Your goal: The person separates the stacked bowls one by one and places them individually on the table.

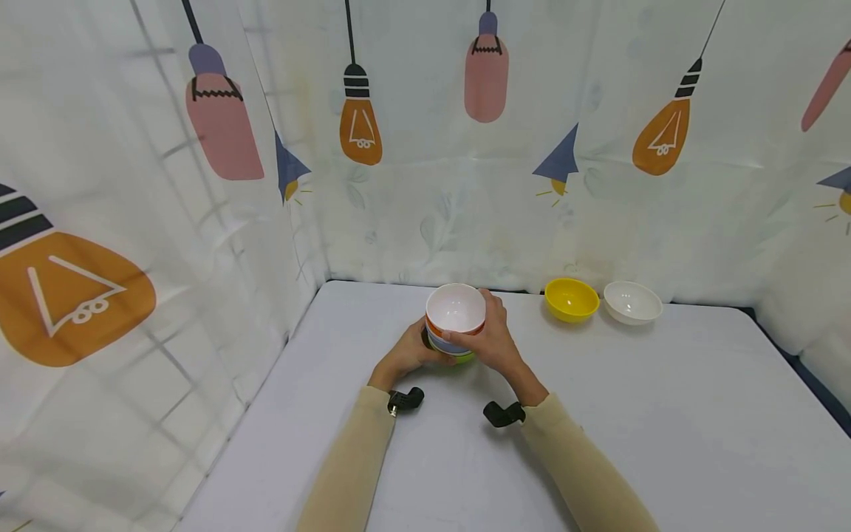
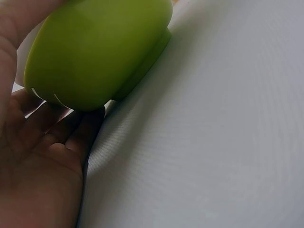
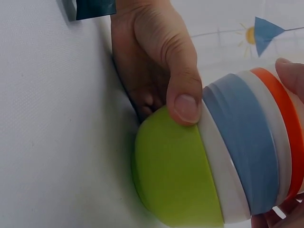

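Note:
A stack of nested bowls stands between both hands at the middle of the table in the head view. Lowest is a green bowl [image 3: 175, 166]; a white band, a blue bowl [image 3: 244, 147], another white band and an orange bowl [image 3: 285, 123] follow. Topmost shows a white bowl [image 1: 456, 307], its inside facing up. My left hand [image 1: 408, 353] grips the green bowl from the left, thumb on its side and fingers around its far wall. From the right, my right hand [image 1: 495, 340] holds the upper bowls around the orange one, its thumb across the front.
At the table's back edge, right of the stack, a yellow bowl [image 1: 572, 300] and a separate white bowl [image 1: 633, 303] sit side by side. The white table [image 1: 665, 428] meets a printed curtain [image 1: 425, 207] behind it and at the left.

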A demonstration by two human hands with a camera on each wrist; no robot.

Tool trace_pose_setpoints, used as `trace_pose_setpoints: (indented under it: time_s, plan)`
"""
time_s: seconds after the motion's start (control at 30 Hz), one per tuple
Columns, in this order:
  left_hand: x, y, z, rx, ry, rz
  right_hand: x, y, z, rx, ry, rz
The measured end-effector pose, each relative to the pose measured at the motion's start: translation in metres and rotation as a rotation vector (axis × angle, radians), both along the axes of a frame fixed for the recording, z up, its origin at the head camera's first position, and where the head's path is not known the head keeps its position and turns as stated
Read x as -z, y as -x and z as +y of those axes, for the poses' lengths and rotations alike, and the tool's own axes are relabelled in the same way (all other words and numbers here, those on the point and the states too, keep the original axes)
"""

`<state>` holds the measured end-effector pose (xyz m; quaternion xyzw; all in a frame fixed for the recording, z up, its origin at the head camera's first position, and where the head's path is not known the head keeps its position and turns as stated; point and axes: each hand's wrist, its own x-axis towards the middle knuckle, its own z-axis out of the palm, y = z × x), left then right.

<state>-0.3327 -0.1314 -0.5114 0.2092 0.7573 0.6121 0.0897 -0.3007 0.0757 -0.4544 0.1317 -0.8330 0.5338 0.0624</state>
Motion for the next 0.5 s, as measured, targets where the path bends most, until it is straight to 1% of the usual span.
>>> trace_pose_setpoints:
  time_s: [0.17, 0.4, 0.5]
  plan:
    - [-0.0013, -0.0005, -0.0005, 0.002, 0.011, 0.001, -0.0039, -0.0014, -0.0001, 0.014, 0.009, 0.021]
    - [-0.0019, -0.0015, -0.0012, -0.003, 0.03, 0.0, -0.0074, -0.0034, 0.0013, 0.021, 0.005, 0.003]
    - [-0.0022, -0.0015, -0.001, -0.002, 0.031, -0.001, -0.0095, -0.0041, 0.0019, 0.018, 0.01, 0.008]
